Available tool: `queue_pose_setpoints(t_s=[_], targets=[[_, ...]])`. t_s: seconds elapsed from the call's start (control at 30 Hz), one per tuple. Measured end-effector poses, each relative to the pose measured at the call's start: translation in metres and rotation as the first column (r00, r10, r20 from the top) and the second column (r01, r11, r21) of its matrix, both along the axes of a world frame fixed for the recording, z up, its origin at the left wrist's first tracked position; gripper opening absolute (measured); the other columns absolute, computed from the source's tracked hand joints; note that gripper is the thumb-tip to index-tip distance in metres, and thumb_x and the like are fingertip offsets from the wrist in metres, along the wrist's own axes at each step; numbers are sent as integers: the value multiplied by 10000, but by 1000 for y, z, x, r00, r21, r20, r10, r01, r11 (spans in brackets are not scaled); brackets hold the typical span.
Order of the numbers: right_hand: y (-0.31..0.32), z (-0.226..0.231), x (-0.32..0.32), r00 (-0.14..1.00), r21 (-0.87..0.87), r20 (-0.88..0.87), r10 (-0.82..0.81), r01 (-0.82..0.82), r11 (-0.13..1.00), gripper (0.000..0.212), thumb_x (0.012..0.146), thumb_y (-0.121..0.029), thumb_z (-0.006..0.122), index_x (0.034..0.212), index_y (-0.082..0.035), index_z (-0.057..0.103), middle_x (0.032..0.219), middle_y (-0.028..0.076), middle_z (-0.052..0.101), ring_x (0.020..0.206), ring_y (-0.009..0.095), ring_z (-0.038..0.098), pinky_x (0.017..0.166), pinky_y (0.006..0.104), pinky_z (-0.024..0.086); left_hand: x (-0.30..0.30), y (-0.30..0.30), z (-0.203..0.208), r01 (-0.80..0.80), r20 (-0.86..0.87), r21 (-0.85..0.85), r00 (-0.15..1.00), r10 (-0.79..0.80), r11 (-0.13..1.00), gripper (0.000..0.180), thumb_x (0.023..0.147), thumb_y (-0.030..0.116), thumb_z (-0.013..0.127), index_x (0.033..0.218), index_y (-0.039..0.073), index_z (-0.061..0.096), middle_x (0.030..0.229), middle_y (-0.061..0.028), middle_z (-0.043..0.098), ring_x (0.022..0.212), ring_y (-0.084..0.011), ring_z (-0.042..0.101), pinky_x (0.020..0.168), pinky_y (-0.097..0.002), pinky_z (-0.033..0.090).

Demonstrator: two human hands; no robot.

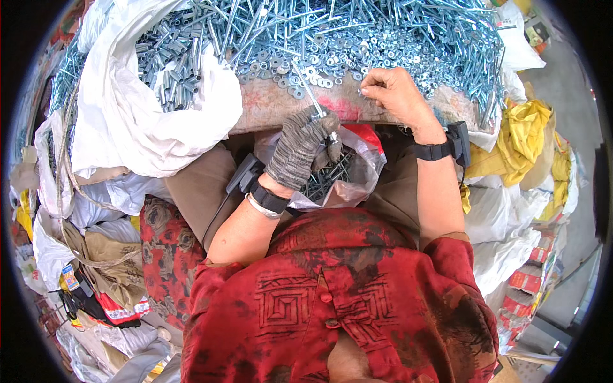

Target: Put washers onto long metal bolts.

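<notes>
Long zinc-plated steel bolt (313, 99): pinched at head end by grey-gloved left hand (300, 148), above clear plastic bag (357, 182). Likely rigid, light, slick; best gripped near head. Bare right hand (396, 92): fingertips pinched among loose steel washers (319, 70).

Head view: the gloved left hand (299, 147) gripped a long zinc-plated steel bolt (311, 99) above a clear plastic bag of bolts (348, 175); the bare right hand (396, 92) pinched among loose silvery steel washers (306, 67) on the worn tabletop (281, 105).
</notes>
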State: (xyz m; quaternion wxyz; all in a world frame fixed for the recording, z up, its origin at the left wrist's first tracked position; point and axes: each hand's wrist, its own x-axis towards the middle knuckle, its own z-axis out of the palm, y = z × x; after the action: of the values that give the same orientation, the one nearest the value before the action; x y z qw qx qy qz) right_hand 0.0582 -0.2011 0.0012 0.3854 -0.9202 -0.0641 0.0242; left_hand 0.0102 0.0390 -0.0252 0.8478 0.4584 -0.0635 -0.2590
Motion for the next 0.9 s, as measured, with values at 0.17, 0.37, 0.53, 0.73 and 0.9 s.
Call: queue_pose_setpoints(t_s=[0.17, 0.37, 0.53, 0.73, 0.9], targets=[[-7, 3, 7, 974, 192, 97, -205, 184, 964, 109, 856, -88, 656, 915, 1, 680, 687, 47, 654, 560, 95, 592, 537, 283, 484, 1, 5, 2, 42, -8, 17, 999, -42, 999, 252, 928, 332, 677, 938, 86, 621, 644, -9, 604, 482, -60, 488, 422, -206, 326], [-7, -8, -1, 949, -400, 315, -2, 135, 906, 181, 846, -182, 669, 926, -19, 671, 779, 147, 684, 707, 295, 658, 675, 400, 507, -1, 5, 1, 64, -11, 20, 998, -64, 998, 252, 926, 331, 681, 940, 87, 621, 645, -6, 607, 477, -56, 480, 420, -201, 316], [-9, 21, -20, 961, -360, 238, -139, 220, 907, 180, 845, -175, 674, 924, -14, 666, 807, 132, 698, 700, 256, 659, 665, 373, 501, 0, 7, 2, 99, -9, 2, 995, -99, 995, 250, 923, 329, 684, 944, 88, 620, 647, -9, 611, 468, -55, 473, 417, -198, 311], [21, 7, -19, 963, -295, 264, 59, 23, 955, 150, 870, -173, 654, 911, -30, 636, 887, 131, 668, 812, 321, 649, 713, 406, 495, 3, 3, 6, 74, -4, 14, 997, -74, 997, 257, 919, 335, 686, 940, 89, 615, 644, -11, 609, 463, -58, 477, 413, -202, 316], [28, 15, -20, 976, -390, 218, 24, 65, 918, 171, 869, -173, 638, 916, -24, 567, 889, 195, 634, 850, 422, 614, 728, 507, 478, 8, 8, 5, 56, 18, 82, 998, -58, 995, 246, 926, 335, 678, 915, 99, 608, 669, 6, 597, 506, -57, 517, 432, -193, 337]])
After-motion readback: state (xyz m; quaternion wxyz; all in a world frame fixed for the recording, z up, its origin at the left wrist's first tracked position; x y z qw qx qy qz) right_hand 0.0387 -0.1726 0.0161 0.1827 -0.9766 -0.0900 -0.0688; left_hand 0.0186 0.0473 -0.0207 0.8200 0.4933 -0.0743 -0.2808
